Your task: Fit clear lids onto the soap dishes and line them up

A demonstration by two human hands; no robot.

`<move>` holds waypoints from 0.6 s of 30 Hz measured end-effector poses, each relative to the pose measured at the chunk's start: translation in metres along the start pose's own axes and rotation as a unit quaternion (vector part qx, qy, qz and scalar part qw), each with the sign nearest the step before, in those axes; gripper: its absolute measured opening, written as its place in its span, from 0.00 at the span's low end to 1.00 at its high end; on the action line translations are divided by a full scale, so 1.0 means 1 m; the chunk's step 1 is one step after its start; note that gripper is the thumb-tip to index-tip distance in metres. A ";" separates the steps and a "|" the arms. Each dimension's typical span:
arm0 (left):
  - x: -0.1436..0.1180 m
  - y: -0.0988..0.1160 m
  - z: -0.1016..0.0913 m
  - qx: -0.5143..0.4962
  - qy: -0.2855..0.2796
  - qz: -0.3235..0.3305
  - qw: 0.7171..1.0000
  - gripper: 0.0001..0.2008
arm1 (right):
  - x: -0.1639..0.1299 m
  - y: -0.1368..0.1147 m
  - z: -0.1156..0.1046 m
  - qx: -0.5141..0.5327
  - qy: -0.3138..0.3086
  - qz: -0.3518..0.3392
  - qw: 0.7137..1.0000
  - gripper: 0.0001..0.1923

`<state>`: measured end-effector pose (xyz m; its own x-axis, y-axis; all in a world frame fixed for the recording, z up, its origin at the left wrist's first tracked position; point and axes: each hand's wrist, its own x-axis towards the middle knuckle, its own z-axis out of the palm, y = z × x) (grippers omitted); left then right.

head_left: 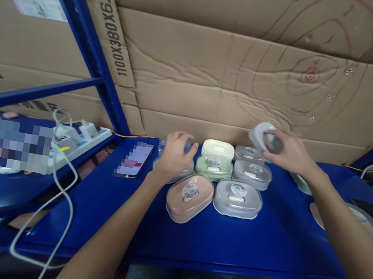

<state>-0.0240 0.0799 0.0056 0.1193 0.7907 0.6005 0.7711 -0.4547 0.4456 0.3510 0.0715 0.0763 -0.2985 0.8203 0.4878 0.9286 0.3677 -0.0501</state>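
My right hand (pixel 287 150) grips a pale grey oval soap box (pixel 262 132), tilted and raised above the back row. My left hand (pixel 177 154) has its fingers apart over a clear plastic piece (pixel 162 147) and a greyish soap box (pixel 180 175); whether it touches them is hidden. Between my hands stand a cream box (pixel 218 149), a green lidded box (pixel 214 167) and two grey lidded boxes, one behind (pixel 249 153) and one ahead (pixel 252 173). Closer to me sit a pink lidded box (pixel 189 198) and another grey one (pixel 238 198).
A phone (pixel 134 160) lies left of the boxes on the blue table (pixel 190 243). A power strip (pixel 94 140) with white cables is further left. Beyond my right forearm are a green box (pixel 303 184), a pink one (pixel 372 222) and a dark phone (pixel 371 213). Cardboard (pixel 191 73) stands behind.
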 end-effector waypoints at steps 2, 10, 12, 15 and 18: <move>0.001 0.002 -0.002 -0.051 -0.006 0.000 0.999 0.13 | 0.016 -0.023 0.009 0.062 0.002 -0.051 0.997 0.34; 0.000 0.007 0.000 -0.050 0.004 0.000 0.999 0.10 | 0.078 -0.077 0.074 0.055 -0.166 -0.117 0.978 0.35; 0.000 0.005 0.003 -0.037 0.000 0.000 0.999 0.09 | 0.086 -0.080 0.088 0.048 -0.198 -0.106 0.973 0.34; 0.000 0.002 0.007 -0.027 -0.009 0.006 1.000 0.08 | 0.092 -0.080 0.099 0.045 -0.211 -0.106 0.971 0.33; -0.001 0.001 0.008 -0.022 -0.009 0.012 1.000 0.08 | 0.093 -0.079 0.102 0.042 -0.214 -0.118 0.969 0.33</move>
<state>-0.0181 0.0826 0.0000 0.1492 0.7857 0.6004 0.7401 -0.4914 0.4591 0.2274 0.1639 0.0370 -0.5811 0.8089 0.0893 0.8075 0.5868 -0.0603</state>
